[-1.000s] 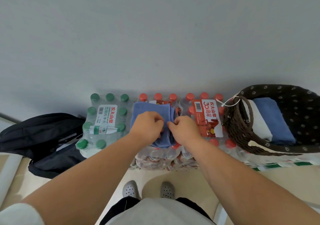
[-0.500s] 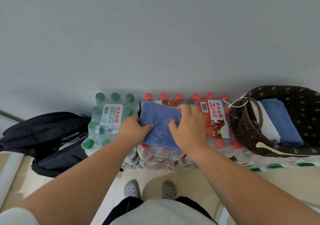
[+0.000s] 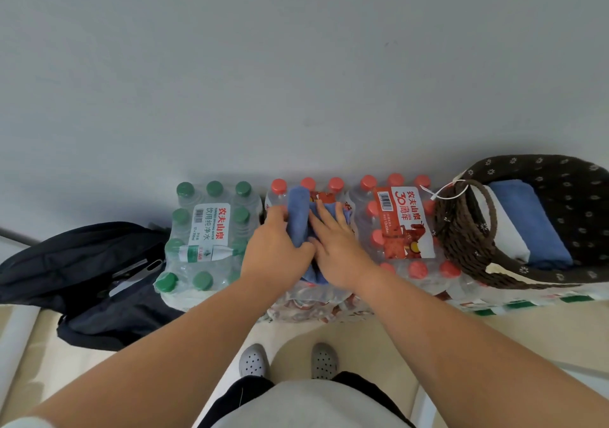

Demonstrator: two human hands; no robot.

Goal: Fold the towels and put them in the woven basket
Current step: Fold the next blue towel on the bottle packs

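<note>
**Blue towel, mid-fold, frame centre**

Head view: blue towel (image 3: 298, 216) on red-capped bottle pack (image 3: 309, 302). Left hand (image 3: 275, 253) curls its fingers round the raised fold. Right hand (image 3: 336, 246) lies flat beside it, fingers (image 3: 321, 220) spread, pressing the lower layer. Woven basket (image 3: 461, 229) at right edge.

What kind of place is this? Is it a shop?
Probably not a shop; more likely a storage corner of a home or office. Shrink-wrapped packs of water bottles sit on the floor against a bare wall, a black bag lies beside them, and a blue towel is being folded on top.
</note>
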